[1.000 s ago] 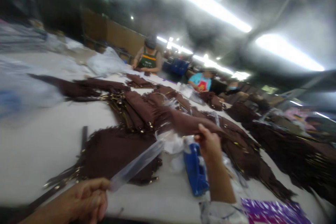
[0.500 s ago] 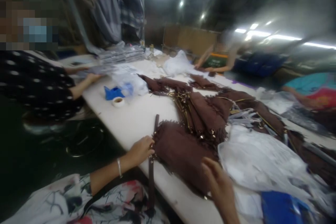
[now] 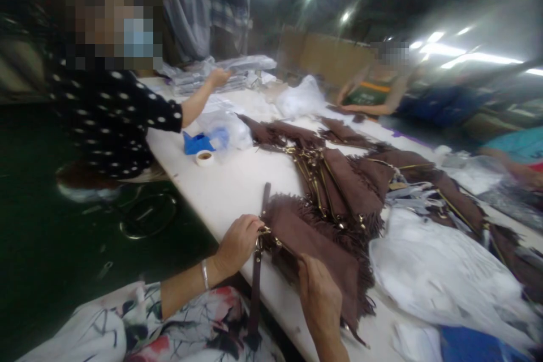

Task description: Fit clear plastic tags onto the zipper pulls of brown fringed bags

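A brown fringed bag (image 3: 314, 243) lies on the white table in front of me, its near edge tilted up. My left hand (image 3: 241, 240) is closed around gold-coloured metal hardware at the bag's left end, where a brown strap (image 3: 257, 283) hangs over the table edge. The strap's far end sticks out beyond my fingers. My right hand (image 3: 320, 297) pinches the bag's near edge, thumb side hidden. Behind this bag rests a pile of similar brown fringed bags (image 3: 354, 181) with gold zippers and clasps.
A clear plastic bag heap (image 3: 441, 266) and blue material (image 3: 475, 345) lie to the right. Further left are a tape roll (image 3: 205, 158) and a blue piece (image 3: 198, 143). A co-worker in a polka-dot top (image 3: 123, 124) reaches toward stacked plastic packages (image 3: 203, 75). Other people work beyond the table.
My right hand has gone from open above the bag to gripping its near edge, which is now raised. The polka-dot co-worker's arm has moved toward the stack. The view has shifted left.
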`<state>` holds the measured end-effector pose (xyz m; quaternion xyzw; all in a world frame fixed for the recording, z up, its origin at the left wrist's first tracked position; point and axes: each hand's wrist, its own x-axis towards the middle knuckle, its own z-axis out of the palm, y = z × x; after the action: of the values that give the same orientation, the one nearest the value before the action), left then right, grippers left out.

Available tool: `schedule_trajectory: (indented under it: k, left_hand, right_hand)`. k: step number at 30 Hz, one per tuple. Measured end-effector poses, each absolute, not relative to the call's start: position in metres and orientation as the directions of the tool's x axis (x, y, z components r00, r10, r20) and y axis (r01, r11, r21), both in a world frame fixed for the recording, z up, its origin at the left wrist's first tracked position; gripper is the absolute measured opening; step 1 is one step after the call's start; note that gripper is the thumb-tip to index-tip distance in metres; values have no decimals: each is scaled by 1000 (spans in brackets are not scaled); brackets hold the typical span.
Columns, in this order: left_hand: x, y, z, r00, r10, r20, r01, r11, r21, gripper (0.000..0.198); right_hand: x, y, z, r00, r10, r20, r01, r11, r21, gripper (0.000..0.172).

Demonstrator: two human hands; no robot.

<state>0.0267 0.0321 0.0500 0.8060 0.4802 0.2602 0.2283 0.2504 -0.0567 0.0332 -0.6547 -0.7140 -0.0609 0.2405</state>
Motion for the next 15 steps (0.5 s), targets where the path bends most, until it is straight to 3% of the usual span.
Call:
schedule_trajectory:
  k: [3, 5, 10, 15]
  left_hand:
    - [35, 19, 47, 301, 952, 54, 377, -171, 910, 25]
    - [41, 16, 42, 278, 958, -64, 199, 7, 980, 31]
    - [44, 30, 40, 561, 770, -303, -52, 398, 916, 36]
    - [31, 35, 57, 717, 549, -430, 12, 606, 795, 44]
  right_hand:
    - [248, -59, 39, -27, 912, 409, 958, 140, -251, 24]
    - [247, -58, 38, -47, 918, 394, 956, 156, -248, 25]
    - [250, -60, 17, -79, 911, 405, 963, 176, -207, 28]
    - [252, -72, 11, -149, 928, 341, 974, 197, -111, 51]
